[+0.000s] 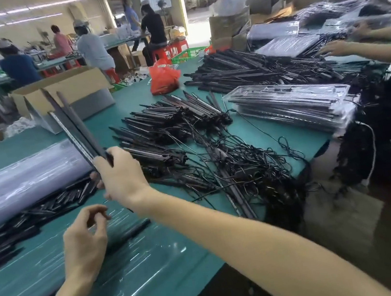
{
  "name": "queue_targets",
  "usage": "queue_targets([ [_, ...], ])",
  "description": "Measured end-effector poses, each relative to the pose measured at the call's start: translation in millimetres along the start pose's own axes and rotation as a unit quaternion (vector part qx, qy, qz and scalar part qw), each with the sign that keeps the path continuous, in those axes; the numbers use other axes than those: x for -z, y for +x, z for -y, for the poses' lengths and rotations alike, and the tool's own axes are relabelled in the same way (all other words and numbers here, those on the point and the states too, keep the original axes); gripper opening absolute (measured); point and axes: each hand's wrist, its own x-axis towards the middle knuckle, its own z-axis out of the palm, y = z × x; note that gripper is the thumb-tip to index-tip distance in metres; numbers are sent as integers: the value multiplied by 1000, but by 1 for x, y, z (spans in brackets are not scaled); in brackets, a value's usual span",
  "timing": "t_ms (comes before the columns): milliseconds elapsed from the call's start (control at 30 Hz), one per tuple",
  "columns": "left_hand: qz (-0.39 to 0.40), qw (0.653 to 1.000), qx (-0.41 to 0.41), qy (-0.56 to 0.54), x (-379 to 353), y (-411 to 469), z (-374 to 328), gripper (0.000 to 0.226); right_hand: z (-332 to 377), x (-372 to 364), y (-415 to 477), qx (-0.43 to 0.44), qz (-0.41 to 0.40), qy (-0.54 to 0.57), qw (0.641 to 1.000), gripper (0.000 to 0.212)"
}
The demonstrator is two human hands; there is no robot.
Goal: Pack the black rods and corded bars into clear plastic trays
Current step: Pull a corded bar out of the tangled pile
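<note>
My right hand [119, 174] is shut on a few black bars [73, 125], holding them tilted up and away to the left above the table. My left hand [85, 238] hovers over a clear plastic tray [121, 268] lying at the table's front edge; its fingers are loosely curled and nothing shows in them. One black rod [128, 234] lies in the tray. Loose black rods [30, 218] are heaped at the left. Corded bars [173, 123] with tangled cables [245, 165] are piled in the middle.
A stack of clear trays [17, 182] lies at the left. Filled trays [292, 105] are stacked at the right, behind them a big bar pile [248, 69]. Another person's hands [336, 48] work at far right. An open carton [65, 96] and a red bag [164, 79] stand behind.
</note>
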Motion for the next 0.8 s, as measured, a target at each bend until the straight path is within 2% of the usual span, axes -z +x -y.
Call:
queue_targets([
  [67, -1, 993, 21, -119, 6, 0, -11, 24, -16, -1, -14, 8, -15, -44, 999, 22],
  [100, 12, 974, 73, -214, 9, 2, -18, 25, -25, -1, -20, 7, -19, -56, 998, 21],
  [167, 77, 892, 220, -388, 14, 1, -34, 45, -43, -4, -34, -3, -18, -72, 997, 20],
  [200, 109, 862, 263, -420, 15, 0, -38, 53, -53, -6, -41, -7, -7, -85, 996, 20],
  [233, 140, 851, 283, -419, 16, -2, -42, 54, -61, -7, -49, -7, 9, -102, 995, 20],
  [300, 168, 857, 296, -388, 10, -11, -46, 40, -74, -8, -62, 11, 44, -147, 988, 24],
  [333, 156, 862, 300, -379, 6, -16, -44, 36, -78, -6, -69, 32, 65, -176, 982, 28],
  [467, 31, 867, 283, -410, 5, -21, -41, 28, -82, 13, -97, 128, 127, -328, 927, 47],
  [567, -40, 856, 279, -434, 22, -9, -35, 26, -78, 52, -110, 205, 48, -392, 895, 47],
  [633, -51, 860, 279, -424, 32, -2, -34, 25, -77, 84, -112, 237, -2, -472, 849, 45],
  [733, -49, 873, 265, -407, 36, 4, -40, 22, -83, 131, -108, 199, 3, -597, 777, 38],
  [800, -39, 876, 255, -408, 34, 6, -49, 22, -89, 158, -106, 169, 0, -632, 757, 36],
])
